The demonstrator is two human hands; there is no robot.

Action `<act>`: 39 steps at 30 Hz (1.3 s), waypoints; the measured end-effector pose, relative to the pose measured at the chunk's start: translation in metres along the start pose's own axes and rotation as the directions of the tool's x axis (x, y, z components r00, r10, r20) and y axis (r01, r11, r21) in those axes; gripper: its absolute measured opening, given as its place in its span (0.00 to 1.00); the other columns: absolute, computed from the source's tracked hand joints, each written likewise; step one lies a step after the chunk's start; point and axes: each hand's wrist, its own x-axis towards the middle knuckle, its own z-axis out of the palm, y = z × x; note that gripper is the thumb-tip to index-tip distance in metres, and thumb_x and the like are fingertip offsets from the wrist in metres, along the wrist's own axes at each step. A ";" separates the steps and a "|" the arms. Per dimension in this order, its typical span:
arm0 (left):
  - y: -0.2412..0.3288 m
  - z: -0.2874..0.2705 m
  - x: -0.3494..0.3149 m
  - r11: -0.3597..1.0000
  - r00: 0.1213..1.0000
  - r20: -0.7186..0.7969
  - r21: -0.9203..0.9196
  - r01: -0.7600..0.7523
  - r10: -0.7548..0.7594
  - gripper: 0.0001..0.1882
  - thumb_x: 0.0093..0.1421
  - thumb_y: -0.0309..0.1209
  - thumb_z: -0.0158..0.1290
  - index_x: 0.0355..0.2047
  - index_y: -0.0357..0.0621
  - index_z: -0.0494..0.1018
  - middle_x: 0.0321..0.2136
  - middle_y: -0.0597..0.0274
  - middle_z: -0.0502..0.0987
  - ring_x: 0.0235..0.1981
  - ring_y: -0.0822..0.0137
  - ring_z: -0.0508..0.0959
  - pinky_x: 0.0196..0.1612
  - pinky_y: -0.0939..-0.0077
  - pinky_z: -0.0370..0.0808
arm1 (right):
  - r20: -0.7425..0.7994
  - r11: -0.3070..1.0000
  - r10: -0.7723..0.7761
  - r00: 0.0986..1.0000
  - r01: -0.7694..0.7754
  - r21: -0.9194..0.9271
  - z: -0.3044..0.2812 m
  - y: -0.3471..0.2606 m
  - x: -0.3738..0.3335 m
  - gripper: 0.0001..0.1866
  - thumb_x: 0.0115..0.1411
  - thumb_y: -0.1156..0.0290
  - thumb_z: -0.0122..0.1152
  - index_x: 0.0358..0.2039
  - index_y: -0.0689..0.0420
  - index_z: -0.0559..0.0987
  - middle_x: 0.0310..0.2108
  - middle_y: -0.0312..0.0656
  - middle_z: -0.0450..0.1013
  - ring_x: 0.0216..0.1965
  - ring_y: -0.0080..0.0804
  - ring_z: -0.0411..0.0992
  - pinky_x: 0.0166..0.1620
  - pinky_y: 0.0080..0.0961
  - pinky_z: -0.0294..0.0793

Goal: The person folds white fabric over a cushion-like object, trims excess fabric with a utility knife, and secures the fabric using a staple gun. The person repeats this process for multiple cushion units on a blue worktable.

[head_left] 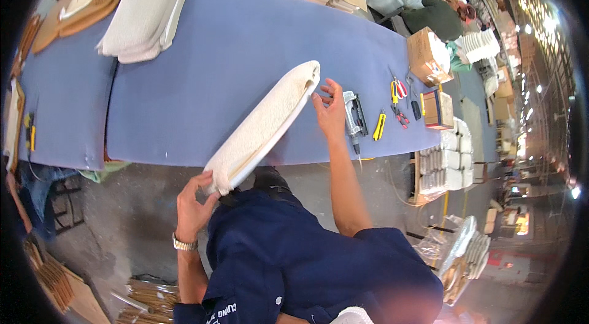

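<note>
Upholstered panel (264, 125): off-white, faintly mottled. Work table (233, 48): slate blue. Staple gun (351, 118), right: silver and black. Utility knife (380, 125), right: yellow, black. Panel stack (144, 14), far left: pale grey-beige. Shirt (276, 244), near: navy.

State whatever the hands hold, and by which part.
The left hand holds the long, cream fabric-covered panel by its near end; the right hand is open beside its far end, contact unclear.
</note>
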 end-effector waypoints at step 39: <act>0.092 0.210 0.309 0.976 0.948 0.237 0.008 0.218 -0.214 0.12 0.69 0.31 0.56 0.49 0.42 0.83 0.41 0.58 0.86 0.41 0.70 0.82 0.48 0.76 0.76 | 0.477 0.454 0.231 0.848 -0.528 0.718 0.004 0.115 0.072 0.11 0.66 0.73 0.64 0.48 0.56 0.77 0.38 0.27 0.71 0.32 0.12 0.67 0.35 0.17 0.69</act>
